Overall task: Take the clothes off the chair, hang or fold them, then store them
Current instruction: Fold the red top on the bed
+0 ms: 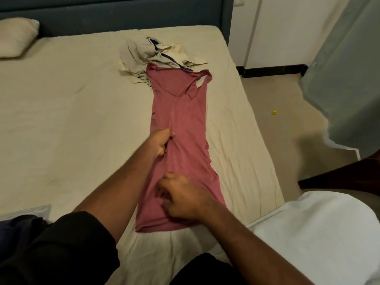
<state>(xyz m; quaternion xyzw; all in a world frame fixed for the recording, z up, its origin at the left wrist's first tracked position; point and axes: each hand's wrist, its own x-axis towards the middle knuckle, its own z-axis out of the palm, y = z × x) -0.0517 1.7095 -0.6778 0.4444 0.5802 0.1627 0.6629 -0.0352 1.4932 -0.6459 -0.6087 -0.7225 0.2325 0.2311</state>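
Head view, the only one: we had the pink top (181, 128) laid lengthwise on the bed (61, 112), narrowed into a long strip, neck end touching a crumpled pile of grey and cream clothes (148, 52) farther up the sheet. Our left hand (159, 144) pinched a lengthwise fold at the strip's left edge, fingers curled round cloth. Our right hand (183, 195) sat on the hem end, fingers bent and gathering fabric; grip looked light. A pillow (16, 37) lay at the headboard, and a dark chair corner (339, 177) showed at right. We judged the step as mid-fold. To do it well: flatten the strip, square both edges, tuck the loose strap in, then fold hem toward neck in even sections.
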